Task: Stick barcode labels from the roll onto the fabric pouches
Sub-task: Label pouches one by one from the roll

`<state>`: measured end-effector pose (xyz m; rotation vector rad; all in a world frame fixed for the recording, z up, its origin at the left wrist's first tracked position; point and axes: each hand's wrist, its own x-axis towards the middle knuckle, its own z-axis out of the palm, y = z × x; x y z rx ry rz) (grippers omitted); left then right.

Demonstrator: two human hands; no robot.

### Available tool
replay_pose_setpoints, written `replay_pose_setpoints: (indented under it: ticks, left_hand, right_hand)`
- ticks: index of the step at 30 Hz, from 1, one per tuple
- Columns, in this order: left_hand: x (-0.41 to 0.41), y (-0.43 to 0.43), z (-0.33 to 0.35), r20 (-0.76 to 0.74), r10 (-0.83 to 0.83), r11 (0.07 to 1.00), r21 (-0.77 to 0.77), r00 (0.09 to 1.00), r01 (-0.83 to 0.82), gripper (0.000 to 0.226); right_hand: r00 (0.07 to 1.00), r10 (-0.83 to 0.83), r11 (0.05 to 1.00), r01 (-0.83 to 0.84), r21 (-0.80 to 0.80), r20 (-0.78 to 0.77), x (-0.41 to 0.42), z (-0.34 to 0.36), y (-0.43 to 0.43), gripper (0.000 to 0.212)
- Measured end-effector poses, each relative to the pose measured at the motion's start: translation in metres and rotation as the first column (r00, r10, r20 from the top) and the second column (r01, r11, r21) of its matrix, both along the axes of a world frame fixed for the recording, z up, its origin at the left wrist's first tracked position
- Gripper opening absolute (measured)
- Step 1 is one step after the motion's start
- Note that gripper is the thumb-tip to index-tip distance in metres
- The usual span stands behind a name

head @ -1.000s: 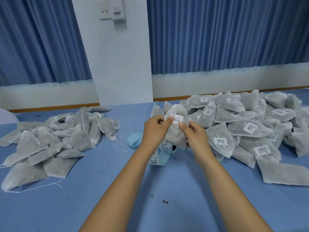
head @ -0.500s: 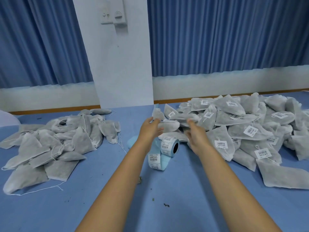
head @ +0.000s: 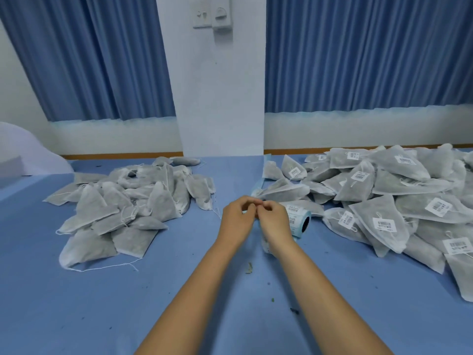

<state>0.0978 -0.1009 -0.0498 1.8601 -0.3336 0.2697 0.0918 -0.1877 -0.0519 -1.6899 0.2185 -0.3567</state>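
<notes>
left grip (head: 236,220): fingers curled in, tips touching the tips of the right grip, back of the hand turned toward the camera.
right grip (head: 275,222): fingers curled in the same way, knuckles up, tips pressed against the left grip's.
pinch: too small and too hidden to tell whether anything lies between the fingertips.
label roll (head: 297,217): just to the right of the right grip, lying on its side on the tabletop, dark core facing right and forward, white barcode labels showing on its outer turn; near edge hidden behind the right grip.
backing strip (head: 266,245): pale blue, peeking out under the right wrist, on the near side of the roll.
labelled pouches (head: 384,201): heaped well to the right of and beyond the right grip, grey, drawstrings loose, many with a white barcode label face up; nearest ones just beyond the roll.
unlabelled pouches (head: 128,201): heaped to the left of the left grip, apart from it, grey with trailing strings.
tabletop (head: 102,303): blue, carrying both heaps and the roll.
crumbs (head: 248,267): small greenish bits scattered between the forearms, nearer than both grips.
far side: white pillar (head: 222,98) straight beyond the grips, blue curtains (head: 358,60) on either side.
</notes>
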Motion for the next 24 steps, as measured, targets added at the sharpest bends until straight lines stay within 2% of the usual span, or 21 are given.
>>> replay_pose_setpoints:
  ticks: [2, 4, 5, 6, 7, 8, 9, 11, 13, 15, 18, 22, 24]
  left_hand:
    - [0.000, 0.019, -0.005, 0.012, 0.041, 0.999, -0.004, 0.999, -0.041, 0.028]
    - [0.003, 0.042, -0.015, 0.045, 0.212, 0.974, 0.071, 0.976, -0.215, 0.024]
    - [0.006, 0.057, -0.023, 0.092, 0.362, 0.905, 0.203, 0.928, -0.374, 0.027]
    - [0.010, 0.073, -0.031, 0.156, 0.504, 0.763, 0.381, 0.849, -0.523, 0.032]
    - [0.013, 0.089, -0.038, 0.194, 0.606, 0.583, 0.552, 0.772, -0.596, 0.039]
    - [0.014, 0.105, -0.044, 0.176, 0.675, 0.442, 0.681, 0.716, -0.584, 0.044]
    - [0.014, 0.119, -0.049, 0.136, 0.721, 0.365, 0.759, 0.680, -0.539, 0.047]
    - [0.017, 0.144, -0.059, 0.106, 0.742, 0.314, 0.818, 0.662, -0.483, 0.046]
    - [0.021, 0.162, -0.066, 0.198, 0.706, 0.243, 0.834, 0.680, -0.494, 0.039]
    - [0.024, 0.172, -0.065, 0.294, 0.690, 0.176, 0.818, 0.662, -0.547, 0.035]
    - [0.037, 0.182, -0.061, 0.322, 0.682, 0.185, 0.793, 0.657, -0.581, 0.031]
    - [0.043, 0.179, -0.054, 0.307, 0.633, 0.336, 0.718, 0.711, -0.609, 0.019]
    - [0.035, 0.166, -0.049, 0.365, 0.573, 0.471, 0.586, 0.734, -0.659, 0.011]
  right_hand:
    - [1.000, 0.024, 1.000, -0.024, 0.019, 0.000, 0.003, -0.005, 0.018, 0.019]
    - [0.998, 0.061, 0.997, -0.062, 0.056, 0.010, 0.006, -0.012, 0.038, 0.014]
    - [0.996, 0.088, 0.994, -0.088, 0.062, 0.010, 0.007, -0.016, 0.047, 0.013]
    - [0.992, 0.122, 0.991, -0.122, 0.056, 0.001, 0.007, -0.021, 0.056, 0.013]
    - [0.987, 0.162, 0.986, -0.161, 0.040, -0.017, 0.007, -0.026, 0.064, 0.013]
    - [0.978, 0.202, 0.979, -0.202, 0.020, -0.041, 0.006, -0.031, 0.070, 0.013]
    - [0.969, 0.239, 0.971, -0.239, 0.000, -0.066, 0.006, -0.036, 0.076, 0.013]
    - [0.949, 0.295, 0.954, -0.300, -0.026, -0.114, 0.006, -0.046, 0.084, 0.013]
    - [0.929, 0.332, 0.938, -0.343, -0.048, -0.162, 0.004, -0.055, 0.089, 0.013]
    - [0.921, 0.343, 0.929, -0.362, -0.082, -0.184, 0.004, -0.062, 0.090, 0.016]
    - [0.924, 0.338, 0.934, -0.353, -0.060, -0.180, 0.003, -0.064, 0.088, 0.016]
    - [0.905, 0.372, 0.917, -0.393, -0.067, -0.206, 0.006, -0.064, 0.084, 0.012]
    - [0.906, 0.372, 0.916, -0.394, -0.081, -0.205, 0.006, -0.065, 0.084, 0.009]
